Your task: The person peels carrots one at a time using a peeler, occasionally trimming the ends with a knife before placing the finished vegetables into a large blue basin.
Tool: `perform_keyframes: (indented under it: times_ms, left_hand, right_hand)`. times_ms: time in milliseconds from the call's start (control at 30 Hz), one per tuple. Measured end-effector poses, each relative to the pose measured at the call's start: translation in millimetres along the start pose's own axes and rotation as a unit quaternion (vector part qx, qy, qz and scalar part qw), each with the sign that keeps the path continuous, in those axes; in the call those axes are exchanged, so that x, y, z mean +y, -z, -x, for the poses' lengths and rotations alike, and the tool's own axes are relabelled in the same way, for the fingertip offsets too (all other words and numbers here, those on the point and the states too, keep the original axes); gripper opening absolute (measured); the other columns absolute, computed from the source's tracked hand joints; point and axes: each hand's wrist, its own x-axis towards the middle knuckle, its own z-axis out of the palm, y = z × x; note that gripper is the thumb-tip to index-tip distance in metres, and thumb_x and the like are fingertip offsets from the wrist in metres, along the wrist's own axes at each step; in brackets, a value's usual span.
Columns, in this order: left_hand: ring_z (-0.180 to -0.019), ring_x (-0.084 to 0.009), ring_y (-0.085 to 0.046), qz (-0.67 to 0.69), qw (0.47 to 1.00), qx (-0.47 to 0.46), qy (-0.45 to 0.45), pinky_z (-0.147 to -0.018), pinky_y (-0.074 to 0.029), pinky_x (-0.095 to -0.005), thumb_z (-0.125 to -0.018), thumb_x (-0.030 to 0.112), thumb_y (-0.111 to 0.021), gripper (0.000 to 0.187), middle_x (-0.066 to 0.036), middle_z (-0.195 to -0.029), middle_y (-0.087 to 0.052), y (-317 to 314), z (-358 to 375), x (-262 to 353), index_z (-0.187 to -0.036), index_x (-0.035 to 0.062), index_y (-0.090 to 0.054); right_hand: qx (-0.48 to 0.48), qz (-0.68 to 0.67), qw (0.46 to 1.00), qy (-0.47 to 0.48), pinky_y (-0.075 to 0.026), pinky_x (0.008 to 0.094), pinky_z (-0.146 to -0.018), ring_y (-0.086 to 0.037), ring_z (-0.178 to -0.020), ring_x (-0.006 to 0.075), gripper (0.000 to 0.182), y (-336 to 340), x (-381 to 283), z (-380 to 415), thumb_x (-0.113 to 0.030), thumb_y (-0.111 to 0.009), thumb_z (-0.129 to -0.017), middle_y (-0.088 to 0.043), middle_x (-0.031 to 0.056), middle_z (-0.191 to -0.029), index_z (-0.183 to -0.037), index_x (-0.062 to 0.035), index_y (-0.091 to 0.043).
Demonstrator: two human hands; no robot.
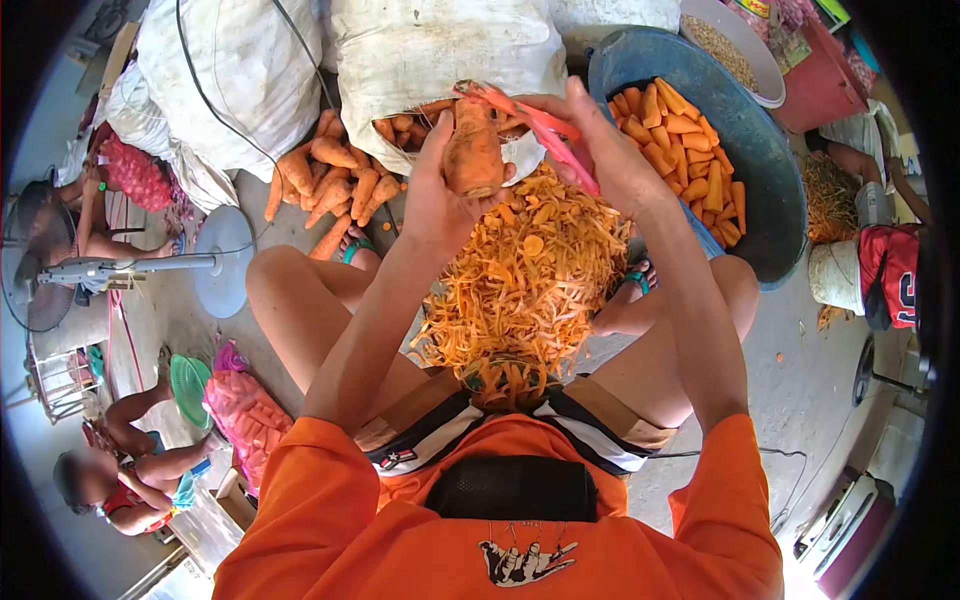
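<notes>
A thick, stubby carrot (475, 150), dark-stained on its skin, is gripped in my left hand (436, 190). My right hand (612, 150) is closed around the handle of a red and pink peeler (550, 130). The peeler's head reaches the top end of the carrot; its blade is too small to make out. Below both hands, a big heap of carrot peelings (530, 270) lies between my legs. Just beyond the carrot, unpeeled carrots (405, 130) show in the mouth of a white sack (445, 50).
Loose unpeeled carrots (330, 175) lie on the floor at left. A blue tub (770, 190) at right holds peeled carrots (685, 150). A fan (215, 262) and another sack (225, 90) stand at left. Other people sit at both sides. A red net bag (245, 415) lies lower left.
</notes>
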Motion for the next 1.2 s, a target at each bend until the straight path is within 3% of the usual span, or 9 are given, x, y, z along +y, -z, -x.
perform_keyframes:
  times_ms: [100,200,367,567,833,900,967,1067,1200]
  left_hand:
    - [-0.102,-0.0212,-0.066,-0.059,0.998,0.027,0.010,-0.082,-0.052,-0.0344,-0.107,0.053,-0.045,0.055,-0.004,-0.113,-0.069,7,-8,0,-0.135,0.0080,-0.058]
    - [-0.098,-0.0222,-0.066,-0.083,0.995,0.045,0.024,-0.081,-0.053,-0.0343,-0.106,0.054,-0.045,0.055,-0.006,-0.110,-0.069,1,-5,-3,-0.131,0.0074,-0.060]
    - [-0.098,-0.0230,-0.066,0.032,0.998,0.022,0.053,-0.079,-0.054,-0.0353,-0.105,0.055,-0.048,0.052,-0.006,-0.109,-0.069,-13,9,6,-0.129,0.0107,-0.061]
    - [-0.092,-0.0132,-0.065,-0.046,0.997,0.057,0.016,-0.075,-0.053,-0.0341,-0.097,0.044,-0.067,0.039,-0.003,-0.109,-0.069,-3,7,3,-0.122,0.0143,-0.064]
    - [-0.096,-0.0130,-0.068,-0.122,0.988,0.076,-0.050,-0.073,-0.055,-0.0309,-0.092,0.029,-0.077,0.039,-0.002,-0.109,-0.069,4,3,9,-0.124,0.0139,-0.060]
    - [-0.094,-0.0132,-0.066,-0.159,0.982,0.097,-0.044,-0.079,-0.052,-0.0323,-0.093,0.033,-0.074,0.032,-0.001,-0.103,-0.070,-6,8,3,-0.116,0.0118,-0.067]
    - [-0.094,-0.0142,-0.066,-0.170,0.979,0.099,-0.049,-0.079,-0.052,-0.0332,-0.095,0.041,-0.071,0.036,-0.001,-0.103,-0.069,-13,9,2,-0.116,0.0113,-0.067]
    - [-0.100,-0.0223,-0.067,-0.012,0.996,0.080,0.025,-0.080,-0.055,-0.0351,-0.103,0.053,-0.056,0.050,-0.005,-0.117,-0.068,-20,15,11,-0.128,0.0098,-0.062]
    - [-0.103,-0.0255,-0.068,-0.042,0.997,0.055,0.031,-0.084,-0.057,-0.0377,-0.107,0.044,-0.052,0.044,-0.008,-0.121,-0.067,-8,9,3,-0.133,0.0091,-0.058]
  right_hand:
    - [0.052,-0.046,0.997,-0.018,-0.031,0.0214,-0.049,-0.039,-0.057,0.0035,0.059,6,6,-6,-0.060,-0.051,-0.105,-0.049,-0.0052,-0.074,-0.133,-0.0091,-0.064]
    - [0.032,0.102,0.994,0.029,-0.045,0.0241,-0.057,-0.053,-0.067,0.0063,0.054,3,6,-3,-0.054,-0.059,-0.103,-0.065,-0.0010,-0.086,-0.129,-0.0074,-0.070]
    - [0.033,0.197,0.952,0.233,-0.056,0.0331,-0.081,-0.069,-0.097,0.0192,0.047,-2,19,-4,-0.042,-0.073,-0.097,-0.069,0.0091,-0.103,-0.126,-0.0041,-0.071]
    - [0.013,0.388,0.880,0.273,-0.053,0.0299,-0.087,-0.062,-0.098,0.0141,0.043,-3,2,9,-0.023,-0.074,-0.096,-0.062,0.0065,-0.115,-0.135,-0.0065,-0.065]
    - [0.068,0.203,0.955,0.208,-0.049,0.0279,-0.071,-0.058,-0.085,0.0120,0.060,5,9,1,-0.041,-0.070,-0.100,-0.057,0.0011,-0.092,-0.147,-0.0076,-0.053]
    - [0.012,0.062,0.998,-0.005,-0.046,0.0253,-0.068,-0.057,-0.080,0.0088,0.054,3,2,10,-0.040,-0.067,-0.102,-0.059,-0.0014,-0.085,-0.144,-0.0069,-0.055]
    - [0.046,0.075,0.996,0.014,-0.045,0.0240,-0.064,-0.054,-0.070,0.0061,0.043,-2,17,1,-0.036,-0.067,-0.103,-0.061,-0.0026,-0.084,-0.134,-0.0072,-0.062]
    - [0.126,0.140,0.957,0.219,-0.043,0.0208,-0.055,-0.054,-0.059,0.0049,0.027,4,30,-18,-0.027,-0.071,-0.101,-0.063,-0.0007,-0.087,-0.118,-0.0057,-0.067]
    - [0.079,0.084,0.983,0.143,-0.046,0.0230,-0.056,-0.061,-0.064,0.0059,0.025,16,10,-6,-0.025,-0.070,-0.101,-0.064,-0.0009,-0.088,-0.117,-0.0055,-0.067]
